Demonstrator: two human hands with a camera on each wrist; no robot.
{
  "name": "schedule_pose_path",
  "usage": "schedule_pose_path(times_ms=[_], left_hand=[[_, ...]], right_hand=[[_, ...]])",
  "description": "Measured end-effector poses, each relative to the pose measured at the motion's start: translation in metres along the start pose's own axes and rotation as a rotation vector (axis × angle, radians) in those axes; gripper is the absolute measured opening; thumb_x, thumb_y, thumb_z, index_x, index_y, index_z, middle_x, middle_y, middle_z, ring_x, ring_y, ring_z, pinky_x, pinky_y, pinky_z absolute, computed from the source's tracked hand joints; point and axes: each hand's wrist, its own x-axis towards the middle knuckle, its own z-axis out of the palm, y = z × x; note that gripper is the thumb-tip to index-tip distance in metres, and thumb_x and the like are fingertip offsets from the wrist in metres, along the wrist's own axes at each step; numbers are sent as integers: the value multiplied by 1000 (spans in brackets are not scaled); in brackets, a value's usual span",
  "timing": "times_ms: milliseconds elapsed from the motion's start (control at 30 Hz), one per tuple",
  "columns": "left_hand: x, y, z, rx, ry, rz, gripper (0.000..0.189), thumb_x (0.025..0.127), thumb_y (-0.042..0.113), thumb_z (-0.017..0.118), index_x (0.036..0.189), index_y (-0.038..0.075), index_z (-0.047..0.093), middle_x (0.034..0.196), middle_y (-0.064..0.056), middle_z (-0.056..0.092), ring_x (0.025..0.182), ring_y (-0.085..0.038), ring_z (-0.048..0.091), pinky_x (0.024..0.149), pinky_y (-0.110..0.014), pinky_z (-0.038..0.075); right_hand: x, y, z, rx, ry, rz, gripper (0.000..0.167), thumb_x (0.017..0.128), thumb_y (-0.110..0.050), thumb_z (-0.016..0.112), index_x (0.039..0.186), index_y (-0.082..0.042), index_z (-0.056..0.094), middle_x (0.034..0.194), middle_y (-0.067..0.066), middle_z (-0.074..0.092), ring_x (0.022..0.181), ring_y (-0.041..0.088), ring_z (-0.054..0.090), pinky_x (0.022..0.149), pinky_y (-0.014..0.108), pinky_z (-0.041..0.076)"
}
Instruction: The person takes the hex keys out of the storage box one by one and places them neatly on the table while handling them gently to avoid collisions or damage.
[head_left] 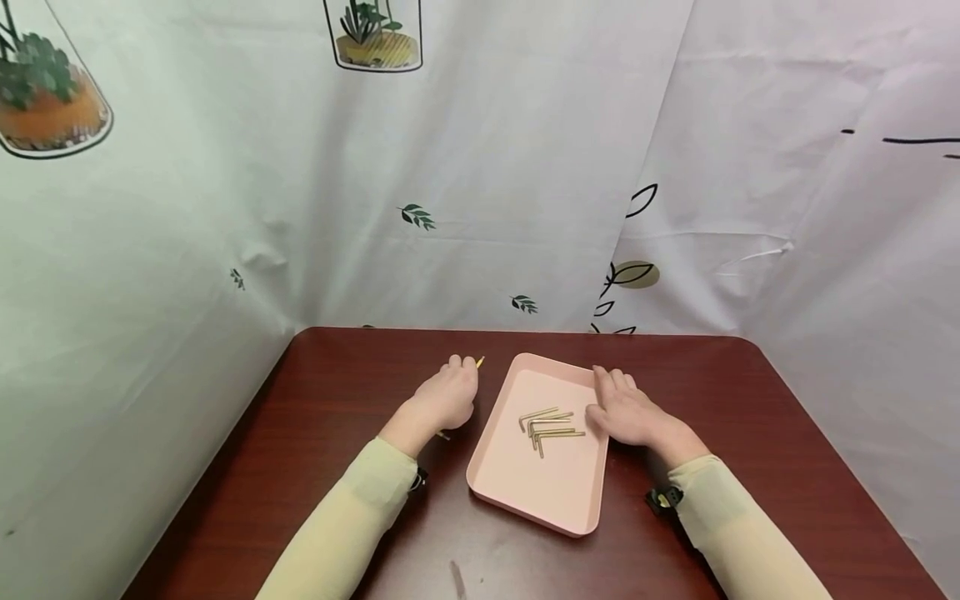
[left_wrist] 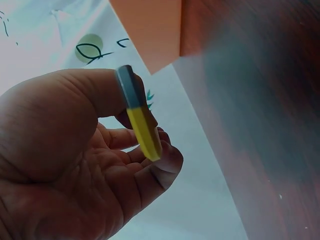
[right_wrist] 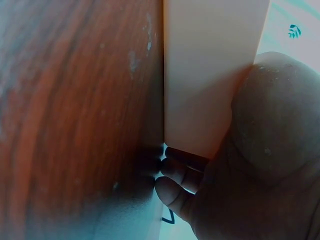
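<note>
The counter (head_left: 330,400) I see over the feed is dark reddish-brown, wood-grained, its far corners rounded. A shallow pink tray (head_left: 517,487) lies on it askew, and I make out a smudge (head_left: 457,578) toward the near side.

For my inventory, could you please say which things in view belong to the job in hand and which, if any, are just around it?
Likely in the job:
yellow-and-grey stick, in the left hand
pink tray, touched by the right hand
L-shaped rods, in the tray

Just around it:
table
patterned cloth
</note>
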Motion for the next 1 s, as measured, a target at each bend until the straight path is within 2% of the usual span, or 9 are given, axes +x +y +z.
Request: schedule_pose_path(times_ms=[167,300,333,433,600,733,867,967,1000], left_hand=[[1,-6,3,-18,-6,-7,33,103,0,63,132,-11,50,116,-26,53,93,-35,59,82,-49,58],[2,-9,4,-24,-12,-9,34,103,-1,62,133,-12,50,116,-27,53,93,-36,61,82,-49,58],[3,-9,4,-24,-14,-11,35,103,-1,62,134,-12,50,117,-27,54,94,-36,61,82,-49,58],[4,-9,5,-21,-22,-18,38,104,-1,62,138,-13,49,119,-28,54,97,-38,62,84,-49,58],[5,-13,11,-6,-47,-38,47,105,1,63,146,-14,46,124,-30,55,103,-38,64,88,-49,58],[8,-17,16,-15,-68,-61,51,105,3,63,149,-14,45,128,-32,54,107,-40,65,90,-50,58],[17,-27,25,-32,-64,-64,52,102,4,64,147,-14,45,127,-33,54,105,-41,66,88,-52,59],[25,-37,36,-29,-47,-52,52,99,3,66,144,-15,47,124,-33,55,98,-40,66,82,-51,59],[25,-37,36,-36,-56,-58,51,99,2,66,144,-15,47,123,-33,55,98,-40,67,82,-51,59]], right_hand=[[3,5,4,-15,-4,8,78,101,-29,58,160,16,34,139,37,50,123,51,48,103,67,47],[3,-1,-1,-23,-15,9,77,102,-25,57,160,18,33,139,38,49,123,52,48,106,65,47],[1,-10,-9,-21,-20,13,76,101,-24,57,160,19,34,139,38,49,123,52,48,106,65,47],[0,-10,-11,-15,-9,6,76,100,-23,57,158,19,35,137,39,50,121,53,48,104,66,47],[3,7,5,-13,30,-19,77,100,-30,54,158,17,36,136,37,50,120,52,48,101,67,47],[2,7,8,3,35,-20,77,100,-28,54,158,18,35,137,39,49,123,54,47,102,70,46],[1,4,6,-5,11,-6,76,102,-25,53,160,19,32,140,41,48,126,56,46,108,68,45],[1,2,4,-19,-7,4,76,102,-25,53,161,18,31,141,40,47,128,55,45,109,67,44],[1,1,4,-20,-8,5,76,102,-24,53,161,18,31,141,40,47,129,56,45,109,67,44]])
